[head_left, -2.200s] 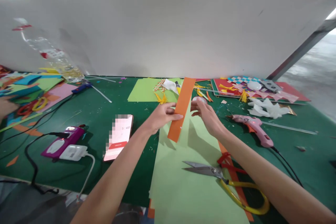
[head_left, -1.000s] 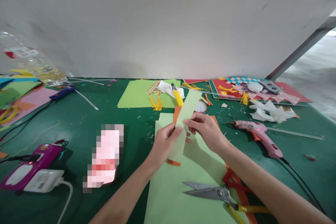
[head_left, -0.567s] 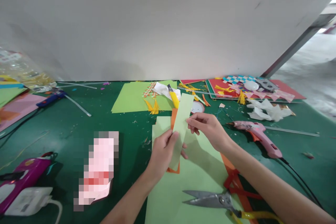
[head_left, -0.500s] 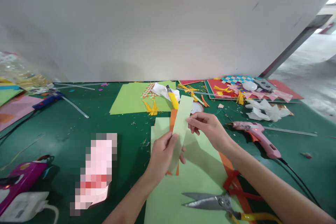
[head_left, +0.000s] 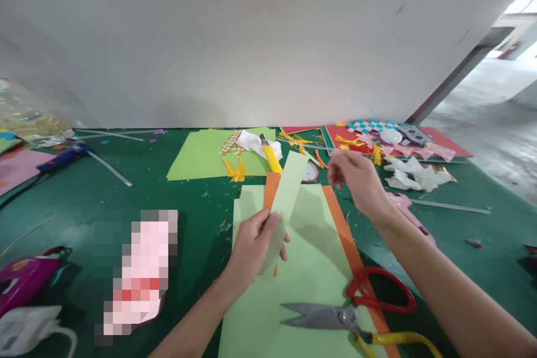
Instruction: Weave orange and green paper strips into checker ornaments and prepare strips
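No text is legible: the phone screen [head_left: 140, 268] is pixelated, the label [head_left: 8, 343] on the white adapter [head_left: 31, 321] blurred.

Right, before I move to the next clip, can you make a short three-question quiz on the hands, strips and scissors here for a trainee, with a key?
1. Multiple choice: the left hand holds the green strip with a second strip behind it. What colour is that second one?
A. Blue
B. Orange
C. Pink

2. True or false: the right hand is apart from both held strips.

3. Fill in: the scissors have a red handle and a ____ one.

Key:
1. B; the orange strip shows past the green strip's left edge.
2. True.
3. Yellow.
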`<state>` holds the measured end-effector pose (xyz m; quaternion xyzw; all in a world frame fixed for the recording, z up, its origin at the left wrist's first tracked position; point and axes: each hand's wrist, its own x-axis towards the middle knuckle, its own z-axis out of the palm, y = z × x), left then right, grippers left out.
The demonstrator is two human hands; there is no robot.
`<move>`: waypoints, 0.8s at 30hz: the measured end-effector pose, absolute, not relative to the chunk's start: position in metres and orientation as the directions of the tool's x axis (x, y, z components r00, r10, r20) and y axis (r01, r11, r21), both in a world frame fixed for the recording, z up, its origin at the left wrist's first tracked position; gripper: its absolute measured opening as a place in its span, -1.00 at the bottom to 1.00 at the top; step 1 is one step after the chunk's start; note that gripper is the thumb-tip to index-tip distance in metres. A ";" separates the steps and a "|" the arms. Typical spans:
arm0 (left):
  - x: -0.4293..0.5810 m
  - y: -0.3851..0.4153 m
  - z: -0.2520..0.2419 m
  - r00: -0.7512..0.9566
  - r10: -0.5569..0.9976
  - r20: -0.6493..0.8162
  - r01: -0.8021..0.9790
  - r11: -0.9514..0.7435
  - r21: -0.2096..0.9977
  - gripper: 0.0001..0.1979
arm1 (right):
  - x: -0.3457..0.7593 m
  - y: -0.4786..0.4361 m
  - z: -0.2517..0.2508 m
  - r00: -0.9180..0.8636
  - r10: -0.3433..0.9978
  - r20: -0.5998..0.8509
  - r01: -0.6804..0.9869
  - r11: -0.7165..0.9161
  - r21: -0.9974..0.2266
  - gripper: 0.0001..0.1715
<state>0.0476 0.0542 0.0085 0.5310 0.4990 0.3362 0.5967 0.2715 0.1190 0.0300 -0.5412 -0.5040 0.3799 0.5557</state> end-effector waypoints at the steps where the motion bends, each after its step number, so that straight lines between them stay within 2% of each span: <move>1: 0.047 0.055 0.009 0.285 0.928 -0.239 0.097 0.221 0.971 -0.67 | 0.272 0.119 0.028 0.139 0.979 0.151 0.177 0.125 -0.976 -0.85; 3: 0.046 0.055 0.008 0.317 0.917 -0.244 0.014 0.253 0.967 -0.69 | 0.271 0.118 0.026 0.037 0.982 0.185 0.344 0.161 -0.925 -0.59; 4: 0.046 0.054 0.008 0.336 0.909 -0.247 -0.033 0.273 0.961 -0.69 | 0.270 0.116 0.027 0.015 0.976 0.215 0.454 0.185 -0.872 -0.58; 6: 0.046 0.053 0.007 0.380 0.890 -0.250 -0.123 0.317 0.940 -0.69 | 0.267 0.113 0.030 0.014 0.955 0.295 0.624 0.223 -0.749 -0.76; 7: 0.046 0.052 0.006 0.404 0.878 -0.255 -0.160 0.343 0.926 -0.69 | 0.265 0.111 0.033 0.020 0.945 0.326 0.642 0.238 -0.729 -0.81; 8: 0.047 0.050 0.006 0.429 0.864 -0.262 -0.191 0.370 0.909 -0.68 | 0.263 0.109 0.035 0.007 0.945 0.327 0.608 0.255 -0.752 -0.80; 10: 0.048 0.047 0.005 0.488 0.829 -0.273 -0.238 0.427 0.872 -0.68 | 0.259 0.104 0.041 -0.100 0.970 0.223 0.405 0.244 -0.881 -0.74; 12: 0.050 0.045 0.005 0.549 0.791 -0.269 -0.271 0.473 0.839 -0.68 | 0.254 0.099 0.045 -0.333 0.942 0.046 0.148 0.101 -0.984 -0.59; 14: 0.051 0.044 0.005 0.595 0.763 -0.254 -0.292 0.499 0.816 -0.69 | 0.251 0.095 0.047 -0.546 0.836 -0.062 0.011 -0.067 -0.998 -0.50; 17: 0.052 0.044 0.005 0.620 0.752 -0.224 -0.305 0.494 0.814 -0.68 | 0.246 0.091 0.045 -0.616 0.781 -0.105 -0.023 -0.151 -0.988 -0.50; 24: 0.054 0.040 0.005 0.644 0.748 -0.160 -0.259 0.410 0.875 -0.63 | 0.237 0.073 0.043 -0.490 0.865 -0.110 -0.020 -0.137 -0.990 -0.68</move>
